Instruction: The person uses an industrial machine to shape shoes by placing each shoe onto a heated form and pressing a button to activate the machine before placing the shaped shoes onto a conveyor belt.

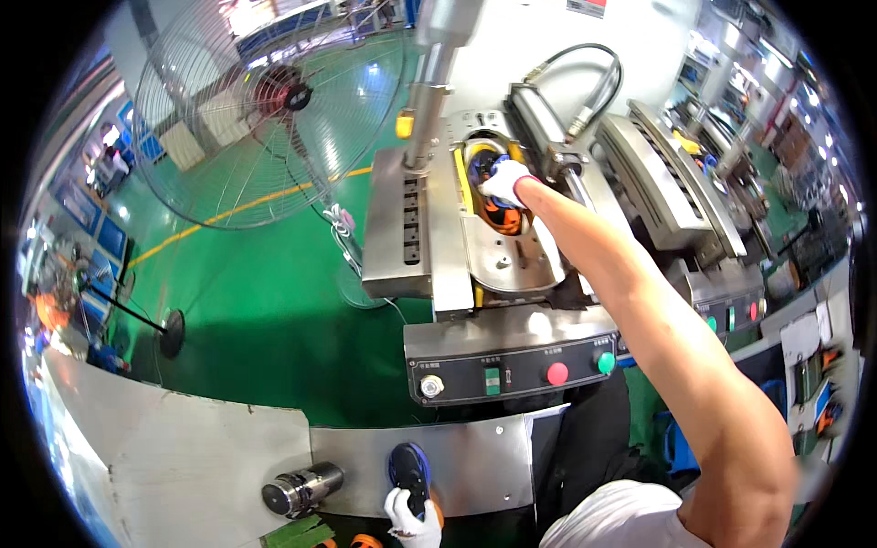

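Observation:
My right hand (508, 182), in a white glove, reaches far forward to the metal press machine (512, 265). Its fingers close on a dark shoe with blue and orange parts (504, 217), seated in the machine's yellow-edged recess; the hand covers part of the shoe. Down at the near edge, my left hand (413, 522), also white-gloved, grips the end of another shoe (410, 470). That one shows a black surface with a blue rim and a bit of orange, and lies over the steel shelf (484, 461).
A steel flask (303, 489) lies beside the left-hand shoe, near green material (298, 533) and orange items (365, 541). The control panel (525, 370) has red and green buttons. A large fan (274, 100) stands left; a second press (653, 187) is right.

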Available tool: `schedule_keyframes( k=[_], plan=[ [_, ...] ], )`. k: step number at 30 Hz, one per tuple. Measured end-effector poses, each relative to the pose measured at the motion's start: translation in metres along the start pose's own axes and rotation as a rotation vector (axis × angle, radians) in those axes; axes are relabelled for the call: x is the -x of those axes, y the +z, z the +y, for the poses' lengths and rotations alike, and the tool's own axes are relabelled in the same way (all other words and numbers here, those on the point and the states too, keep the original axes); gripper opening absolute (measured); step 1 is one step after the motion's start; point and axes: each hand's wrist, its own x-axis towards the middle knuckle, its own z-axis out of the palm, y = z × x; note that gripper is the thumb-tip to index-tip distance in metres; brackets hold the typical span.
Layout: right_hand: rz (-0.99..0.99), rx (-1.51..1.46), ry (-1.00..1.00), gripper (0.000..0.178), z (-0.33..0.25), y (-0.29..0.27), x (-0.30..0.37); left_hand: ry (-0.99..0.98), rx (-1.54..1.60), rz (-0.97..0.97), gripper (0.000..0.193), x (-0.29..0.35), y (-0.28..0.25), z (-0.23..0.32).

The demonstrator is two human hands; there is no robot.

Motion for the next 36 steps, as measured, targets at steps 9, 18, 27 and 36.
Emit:
schedule_keyframes(
  k=[9,18,27,36],
  plan=[
    [-0.063,-0.408,-0.697,0.073,0.002,-0.073,0.301,-0.17,-0.145,-0.156,0.07,0.015,0.017,0.014],
    [-0.305,-0.143,-0.446,0.087,0.141,0.019,0.391,0.306,-0.014,-0.452,0.01,-0.058,0.017,0.014],
    [-0.27,-0.676,-0.358,0.124,0.22,0.007,0.608,0.608,0.173,-0.613,0.015,-0.021,0.102,0.285],
    [1.046,-0.296,0.346,0.092,0.301,-0.084,0.713,1.323,0.894,-1.029,0.046,0.088,0.186,0.576]
  ],
)
